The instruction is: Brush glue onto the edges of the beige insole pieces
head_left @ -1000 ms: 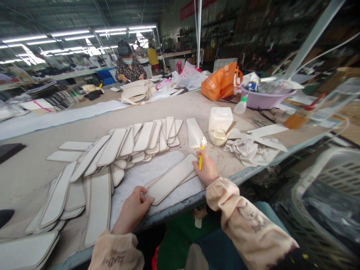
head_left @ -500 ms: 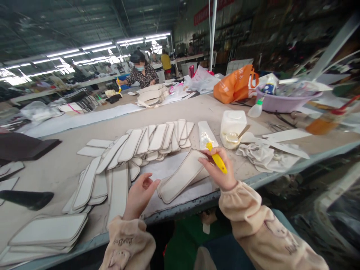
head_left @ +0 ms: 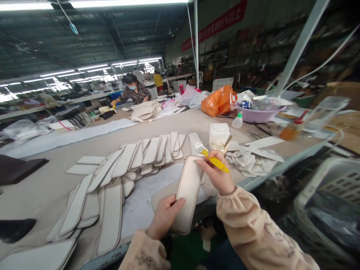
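Observation:
A long pale panel with rounded corners and a darker rim (head_left: 189, 189) is held up over the table's front edge. My left hand (head_left: 165, 213) is closed on its lower left side, thumb on the face. My right hand (head_left: 218, 172) pinches the panel's upper right edge and also keeps a yellow-handled brush (head_left: 215, 162) in its grip. Behind the held panel, another similar panel (head_left: 163, 195) lies on white paper. Beyond the brush tip lies a pale strip (head_left: 196, 142) smeared with white paste. Beside it stands a cut-open white plastic container (head_left: 219, 137) with a flat stick in it.
Overlapping pale panels (head_left: 126, 159) spread across the table's left half. Crumpled cloth (head_left: 250, 161) lies right of the container. Farther back are an orange bag (head_left: 218, 101), a purple basin (head_left: 260, 114) and a co-worker (head_left: 135, 92). A plastic crate (head_left: 326, 198) stands below at right.
My left hand has gone from loosely open beside the panel to gripping it. The panel has been raised and turned steeper. The camera view has shifted to the right and up.

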{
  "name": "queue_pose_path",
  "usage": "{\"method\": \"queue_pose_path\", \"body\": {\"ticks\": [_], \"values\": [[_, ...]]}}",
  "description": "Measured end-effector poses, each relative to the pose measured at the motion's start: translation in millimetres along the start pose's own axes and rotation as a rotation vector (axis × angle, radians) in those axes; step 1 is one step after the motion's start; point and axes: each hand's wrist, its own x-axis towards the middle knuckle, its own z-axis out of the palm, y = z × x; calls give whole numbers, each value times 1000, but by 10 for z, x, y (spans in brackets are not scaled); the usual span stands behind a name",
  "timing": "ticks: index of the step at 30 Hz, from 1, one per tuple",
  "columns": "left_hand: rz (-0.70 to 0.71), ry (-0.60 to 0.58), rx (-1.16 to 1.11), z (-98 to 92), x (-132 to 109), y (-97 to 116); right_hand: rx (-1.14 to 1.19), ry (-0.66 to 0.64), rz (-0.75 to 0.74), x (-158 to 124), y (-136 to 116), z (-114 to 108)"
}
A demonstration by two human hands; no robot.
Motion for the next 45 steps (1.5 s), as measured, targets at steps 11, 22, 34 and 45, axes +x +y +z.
{"method": "queue_pose_path", "body": {"ticks": [11, 22, 34, 45], "values": [[-136, -70, -305, 310, -85, -51, -23, 35, 82, 63, 167, -68], [-273, -396, -633, 382, -154, -5, -156, 91, 35, 136, 204, -211], [-284, -416, -619, 490, -179, -151, -89, 33, 68, 191, 249, -291], [-269, -394, -630, 527, -220, -144, -137, 61, 69, 189, 234, -278]]}}
